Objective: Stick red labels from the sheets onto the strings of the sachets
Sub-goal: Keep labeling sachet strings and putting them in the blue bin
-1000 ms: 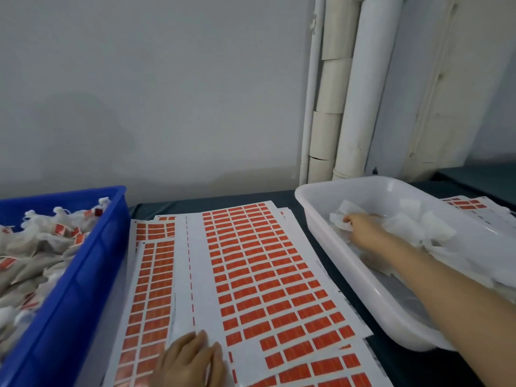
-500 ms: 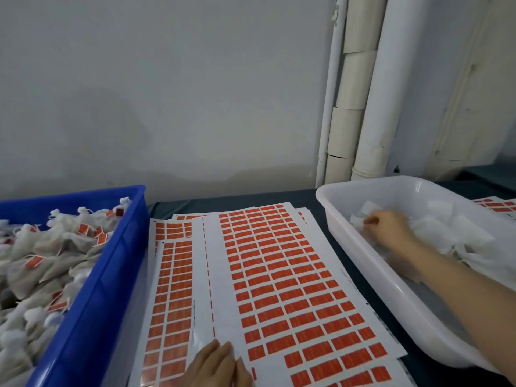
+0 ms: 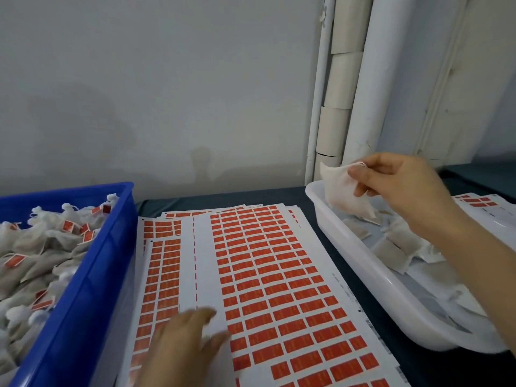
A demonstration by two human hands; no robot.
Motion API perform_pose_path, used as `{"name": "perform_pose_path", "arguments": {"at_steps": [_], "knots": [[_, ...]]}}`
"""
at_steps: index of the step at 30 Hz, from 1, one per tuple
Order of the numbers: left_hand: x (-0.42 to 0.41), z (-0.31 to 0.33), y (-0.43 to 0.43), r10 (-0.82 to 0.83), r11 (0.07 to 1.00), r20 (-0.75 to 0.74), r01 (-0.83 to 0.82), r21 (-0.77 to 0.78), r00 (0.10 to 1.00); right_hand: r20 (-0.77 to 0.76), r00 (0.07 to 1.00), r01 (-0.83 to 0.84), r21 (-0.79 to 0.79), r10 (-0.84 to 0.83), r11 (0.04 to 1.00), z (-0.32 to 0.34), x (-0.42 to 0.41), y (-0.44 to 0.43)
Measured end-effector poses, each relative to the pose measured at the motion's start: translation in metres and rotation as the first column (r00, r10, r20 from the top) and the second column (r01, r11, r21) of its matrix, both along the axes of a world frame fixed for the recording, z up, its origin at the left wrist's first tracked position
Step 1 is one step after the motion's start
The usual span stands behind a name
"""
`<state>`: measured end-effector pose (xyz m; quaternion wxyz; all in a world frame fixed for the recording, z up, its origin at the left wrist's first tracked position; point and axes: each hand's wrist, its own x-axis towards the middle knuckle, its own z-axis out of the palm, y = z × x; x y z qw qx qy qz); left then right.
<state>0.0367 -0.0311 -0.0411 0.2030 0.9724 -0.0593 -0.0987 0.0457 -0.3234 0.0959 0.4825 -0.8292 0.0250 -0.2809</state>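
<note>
Sheets of red labels [image 3: 268, 275] lie overlapped in the middle of the dark table. My left hand [image 3: 181, 344] rests flat on the near part of the sheets, fingers spread. My right hand [image 3: 402, 191] pinches a white sachet [image 3: 343, 191] and holds it lifted above the far left corner of the white tray [image 3: 360, 255]. More unlabelled sachets [image 3: 396, 247] lie in that tray. A blue bin [image 3: 92, 275] at the left holds several sachets with red labels [image 3: 42, 241].
White pipes [image 3: 346, 85] run up the wall behind the tray. More label sheets [image 3: 477, 202] lie to the right behind the tray. The dark table surface [image 3: 343, 275] shows between sheets and tray.
My right hand has come up out of the white tray with one sachet pinched in its fingers. My left hand has slid further onto the label sheets. The camera view has shifted.
</note>
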Motion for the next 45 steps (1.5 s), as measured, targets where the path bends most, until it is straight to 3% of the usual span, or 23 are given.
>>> {"name": "perform_pose_path", "arguments": {"at_steps": [2,3,6,9,14,18,24,27,36,41,45], "knots": [[0.008,0.012,-0.008,0.045,0.957,0.183,0.010,-0.290,0.982,0.007,0.995,-0.096,0.023,0.095,0.995,-0.003,-0.007,0.029],[0.018,0.016,-0.005,0.045,0.885,0.198,0.053,-0.462,0.979,-0.003,0.989,-0.145,0.044,0.145,0.988,-0.009,-0.009,0.044],[0.038,0.024,-0.014,-0.137,0.638,0.157,0.208,-0.742,0.978,-0.108,0.970,-0.208,0.108,0.219,0.972,-0.040,-0.001,0.085],[0.052,0.011,-0.017,-0.250,0.460,0.030,0.146,-0.876,0.968,-0.194,0.956,-0.181,0.198,0.219,0.963,-0.080,0.015,0.111],[0.061,-0.021,-0.011,-0.171,0.495,-0.080,0.016,-0.869,0.982,-0.236,0.962,-0.087,0.224,0.141,0.971,-0.130,0.039,0.125],[0.063,-0.023,-0.014,-0.053,0.413,-0.249,-0.206,-0.887,0.967,-0.208,0.972,-0.066,0.194,0.106,0.979,-0.148,0.044,0.126],[0.060,-0.029,-0.019,0.065,0.462,-0.013,-0.042,-0.886,0.998,-0.169,0.972,-0.139,0.156,0.165,0.978,-0.162,0.042,0.131],[0.065,-0.032,-0.021,0.177,0.460,-0.045,-0.123,-0.879,0.983,-0.134,0.972,-0.181,0.087,0.191,0.980,-0.166,0.041,0.133],[0.065,-0.031,-0.020,0.190,0.474,-0.022,-0.111,-0.874,0.982,0.009,0.991,-0.134,-0.096,0.136,0.986,-0.168,0.037,0.138],[0.067,-0.028,-0.019,0.286,0.431,-0.050,-0.175,-0.885,0.957,-0.014,0.995,-0.097,-0.010,0.097,0.995,-0.167,0.035,0.140],[0.068,-0.027,-0.015,0.263,0.438,-0.032,-0.149,-0.886,0.964,-0.077,0.995,-0.055,0.157,0.067,0.986,-0.164,0.034,0.136]]}}
